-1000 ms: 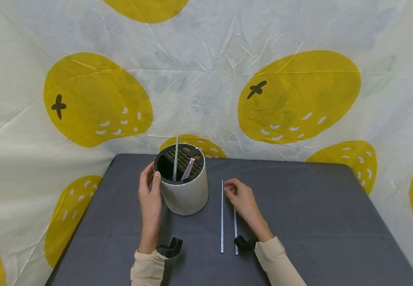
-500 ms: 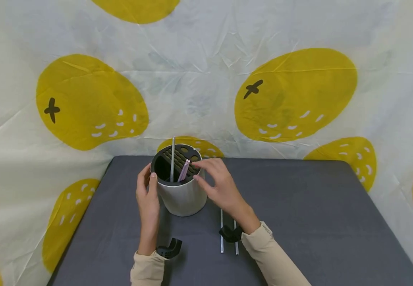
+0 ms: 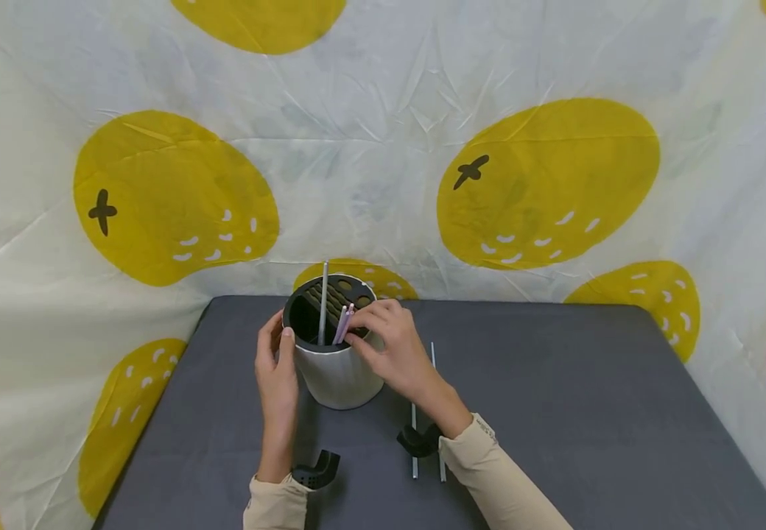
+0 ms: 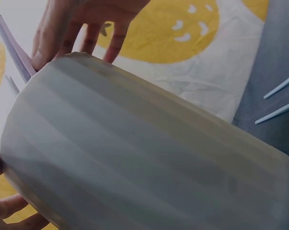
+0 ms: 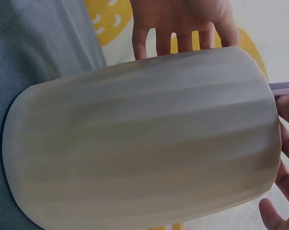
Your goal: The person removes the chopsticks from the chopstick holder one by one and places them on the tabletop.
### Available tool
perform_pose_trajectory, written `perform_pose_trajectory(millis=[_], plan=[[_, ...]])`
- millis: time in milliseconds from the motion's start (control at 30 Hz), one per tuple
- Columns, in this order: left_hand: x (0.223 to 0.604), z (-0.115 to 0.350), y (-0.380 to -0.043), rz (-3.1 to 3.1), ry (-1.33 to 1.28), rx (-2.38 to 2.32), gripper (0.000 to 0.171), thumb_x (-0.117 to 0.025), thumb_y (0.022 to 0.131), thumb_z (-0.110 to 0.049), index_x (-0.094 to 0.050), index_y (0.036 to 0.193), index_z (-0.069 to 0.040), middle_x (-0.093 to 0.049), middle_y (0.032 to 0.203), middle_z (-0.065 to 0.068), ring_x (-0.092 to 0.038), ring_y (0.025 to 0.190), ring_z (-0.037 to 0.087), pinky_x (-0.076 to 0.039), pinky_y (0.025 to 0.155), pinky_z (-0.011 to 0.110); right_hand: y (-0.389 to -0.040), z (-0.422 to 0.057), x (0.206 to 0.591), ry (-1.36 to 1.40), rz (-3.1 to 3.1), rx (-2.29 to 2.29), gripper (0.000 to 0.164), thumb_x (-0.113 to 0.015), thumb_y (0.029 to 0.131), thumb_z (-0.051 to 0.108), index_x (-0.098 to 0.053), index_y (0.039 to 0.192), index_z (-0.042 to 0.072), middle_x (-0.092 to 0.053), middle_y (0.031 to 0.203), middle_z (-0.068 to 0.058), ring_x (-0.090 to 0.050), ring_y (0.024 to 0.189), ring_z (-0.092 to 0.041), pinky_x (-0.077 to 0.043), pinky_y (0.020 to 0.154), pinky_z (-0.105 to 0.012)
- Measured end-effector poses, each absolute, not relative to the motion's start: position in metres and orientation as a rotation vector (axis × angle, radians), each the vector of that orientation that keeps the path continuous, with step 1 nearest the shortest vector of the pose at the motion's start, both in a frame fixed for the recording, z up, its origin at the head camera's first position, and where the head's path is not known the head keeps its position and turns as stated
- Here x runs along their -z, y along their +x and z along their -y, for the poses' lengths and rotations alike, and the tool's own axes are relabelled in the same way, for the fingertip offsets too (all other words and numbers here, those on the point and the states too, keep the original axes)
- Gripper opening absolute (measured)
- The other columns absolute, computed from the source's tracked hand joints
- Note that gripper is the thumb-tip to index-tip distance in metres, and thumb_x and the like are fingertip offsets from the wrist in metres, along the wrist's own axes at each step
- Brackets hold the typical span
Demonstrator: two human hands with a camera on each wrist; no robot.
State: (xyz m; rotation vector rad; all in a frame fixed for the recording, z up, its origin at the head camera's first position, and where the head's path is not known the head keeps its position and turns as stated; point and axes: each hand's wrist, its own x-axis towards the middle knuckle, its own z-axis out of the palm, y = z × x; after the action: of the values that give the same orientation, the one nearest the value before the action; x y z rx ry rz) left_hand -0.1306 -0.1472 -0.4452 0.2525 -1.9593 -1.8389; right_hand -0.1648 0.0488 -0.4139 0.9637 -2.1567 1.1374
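Purple sticks inside white container

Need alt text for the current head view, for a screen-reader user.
A person's right hand pinches slim pale-purple sticks in a white, black-topped cylindrical holder, while the left hand grips its side. A thin silver stick also stands inside; two thin silvery-white sticks lie partly hidden on a dark grey table.

Pale container: between both hands
Right hand: touching purple sticks
Left hand: at container's edge
Grey table: two pale sticks
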Motion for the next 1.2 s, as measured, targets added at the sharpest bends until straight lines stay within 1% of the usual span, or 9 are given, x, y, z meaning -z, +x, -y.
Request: perform_pose_trajectory(millis=[167,300,400,567,667,733,900,1067,1200], plan=[[0.444,0.147,-0.131,1.938,0.229,1.85,0.045,-0.052,0.11,-0.033,-0.052,0.152,-0.017,-0.053,0.153,0.003,-0.049,0.139,0.021,-0.037,0.118,0.052,-0.163,-0.047,0.407,0.932,2.176,-1.157,0.013,-0.08,0.092,0.011,-0.077,0.104,0.016,-0.076,0.11,-0.001,-0.063,0.108,-0.022,-0.046,0.096,-0.051],[0.444,0.147,-0.132,1.927,0.23,1.851,0.044,-0.052,0.11,-0.034,-0.052,0.151,-0.016,-0.054,0.152,0.004,-0.049,0.137,0.02,-0.038,0.116,0.051,-0.162,-0.046,0.397,0.923,2.173,-1.209,0.013,-0.076,0.095,0.011,-0.076,0.108,0.013,-0.075,0.11,-0.002,-0.064,0.107,-0.022,-0.047,0.1,-0.05],[0.444,0.148,-0.131,1.931,0.247,1.844,0.044,-0.052,0.11,-0.034,-0.053,0.151,-0.017,-0.054,0.152,0.002,-0.05,0.135,0.017,-0.039,0.114,0.046,-0.159,-0.047,0.391,0.92,2.145,-1.292,0.016,-0.074,0.096,0.007,-0.074,0.112,0.01,-0.075,0.111,-0.005,-0.066,0.105,-0.021,-0.051,0.1,-0.047],[0.445,0.147,-0.129,1.956,0.262,1.834,0.045,-0.052,0.11,-0.036,-0.052,0.152,-0.019,-0.054,0.152,0.001,-0.05,0.133,0.013,-0.041,0.108,0.033,-0.151,-0.048,0.383,0.921,2.019,-1.387,0.02,-0.073,0.095,0.0,-0.07,0.114,0.006,-0.072,0.108,-0.007,-0.068,0.096,-0.017,-0.06,0.086,-0.037],[0.446,0.146,-0.129,1.969,0.262,1.838,0.046,-0.052,0.11,-0.037,-0.052,0.152,-0.019,-0.054,0.152,0.001,-0.05,0.132,0.012,-0.041,0.105,0.028,-0.148,-0.049,0.38,0.926,1.914,-1.362,0.023,-0.072,0.093,-0.005,-0.068,0.114,0.005,-0.071,0.108,-0.009,-0.069,0.094,-0.018,-0.06,0.087,-0.031],[0.446,0.145,-0.129,1.97,0.26,1.846,0.046,-0.053,0.11,-0.037,-0.052,0.152,-0.019,-0.054,0.152,0.001,-0.05,0.132,0.013,-0.041,0.106,0.03,-0.146,-0.05,0.377,0.931,1.836,-1.344,0.026,-0.073,0.09,-0.009,-0.067,0.113,0.003,-0.071,0.107,-0.01,-0.07,0.095,-0.019,-0.06,0.088,-0.027],[0.444,0.143,-0.129,1.968,0.244,1.864,0.047,-0.053,0.11,-0.036,-0.051,0.153,-0.018,-0.052,0.154,0.002,-0.048,0.137,0.018,-0.039,0.113,0.044,-0.14,-0.053,0.369,0.935,1.606,-1.374,0.029,-0.071,0.085,-0.018,-0.065,0.111,-0.006,-0.069,0.103,-0.019,-0.072,0.09,-0.026,-0.061,0.083,-0.026],[0.442,0.144,-0.127,1.962,0.249,1.871,0.046,-0.053,0.11,-0.036,-0.05,0.153,-0.019,-0.052,0.154,0.001,-0.048,0.137,0.017,-0.04,0.111,0.039,-0.136,-0.058,0.366,0.939,1.433,-1.448,0.015,-0.066,0.096,-0.009,-0.061,0.108,-0.016,-0.066,0.099,-0.027,-0.072,0.086,-0.025,-0.062,0.079,-0.027],[0.439,0.147,-0.123,1.991,0.279,1.868,0.048,-0.053,0.11,-0.037,-0.049,0.154,-0.019,-0.051,0.154,0.002,-0.048,0.136,0.019,-0.04,0.112,0.041,-0.133,-0.064,0.369,0.849,1.333,-1.542,0.021,-0.063,0.1,-0.003,-0.056,0.107,-0.022,-0.066,0.097,-0.026,-0.073,0.088,-0.021,-0.063,0.08,-0.028]])
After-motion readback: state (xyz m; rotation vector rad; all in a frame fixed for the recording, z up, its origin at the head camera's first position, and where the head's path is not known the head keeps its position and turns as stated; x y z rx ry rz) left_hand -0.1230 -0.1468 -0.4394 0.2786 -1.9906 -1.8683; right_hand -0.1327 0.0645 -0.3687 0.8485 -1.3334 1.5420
